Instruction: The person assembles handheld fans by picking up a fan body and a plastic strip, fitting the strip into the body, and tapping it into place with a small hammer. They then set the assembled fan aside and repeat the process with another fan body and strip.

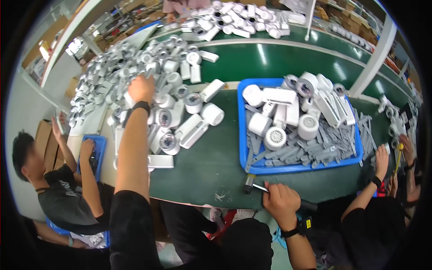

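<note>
My left hand (141, 89) reaches far forward into a large heap of white handheld fan bodies (193, 101) on the left of the bench. Its fingers curl down among the pieces, and what they grip is hidden. My right hand (282, 202), at the bench's near edge, is closed round the handle of a small mallet (260, 187) with a dark head pointing left. Beyond it stands a blue tray (301, 169) holding several white fan bodies (308, 126) over many flat grey strips (310, 150).
The bench top (202, 175) is dark green. At the left, a co-worker (67, 193) sits by a small blue bin (101, 157). Other people's hands (381, 161) work at the right, near a yellow tool (398, 157). More white parts (238, 20) lie across the far belt, and a white post (378, 54) rises at right.
</note>
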### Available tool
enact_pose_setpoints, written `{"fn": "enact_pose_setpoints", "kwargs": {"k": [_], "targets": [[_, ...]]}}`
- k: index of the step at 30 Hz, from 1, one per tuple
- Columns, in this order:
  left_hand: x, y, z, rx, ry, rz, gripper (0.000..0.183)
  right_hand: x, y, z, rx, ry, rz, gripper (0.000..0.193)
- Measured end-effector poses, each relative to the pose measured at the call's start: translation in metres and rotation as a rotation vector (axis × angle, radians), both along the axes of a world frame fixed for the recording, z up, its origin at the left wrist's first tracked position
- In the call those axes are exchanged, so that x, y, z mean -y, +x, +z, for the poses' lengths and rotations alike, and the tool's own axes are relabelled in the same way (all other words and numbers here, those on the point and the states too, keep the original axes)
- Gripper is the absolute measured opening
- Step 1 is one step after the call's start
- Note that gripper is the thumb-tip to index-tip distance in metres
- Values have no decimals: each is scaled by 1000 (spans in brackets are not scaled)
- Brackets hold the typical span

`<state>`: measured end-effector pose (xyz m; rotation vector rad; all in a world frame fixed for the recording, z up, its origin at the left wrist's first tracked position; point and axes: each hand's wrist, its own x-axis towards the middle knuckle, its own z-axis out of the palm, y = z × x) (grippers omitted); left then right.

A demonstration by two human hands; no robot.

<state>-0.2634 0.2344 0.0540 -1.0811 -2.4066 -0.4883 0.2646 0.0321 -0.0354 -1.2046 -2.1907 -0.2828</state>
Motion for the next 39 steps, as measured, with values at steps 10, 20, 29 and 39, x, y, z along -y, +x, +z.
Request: {"fn": "enact_pose_setpoints", "kwargs": {"k": [10,20,29,39], "targets": [[19,129,21,7,-25,-763,42,-5,5,1,-65,-8,20,30],[67,388,-57,475,-130,-1335,30,-10,54,-61,-65,-44,0,15],[129,326,-23,-4,22,-1352,21,-1,21,-18,44,77,77,18],[129,281,4,18,-156,-1160,28,2,19,3,12,-24,156,20]]}}
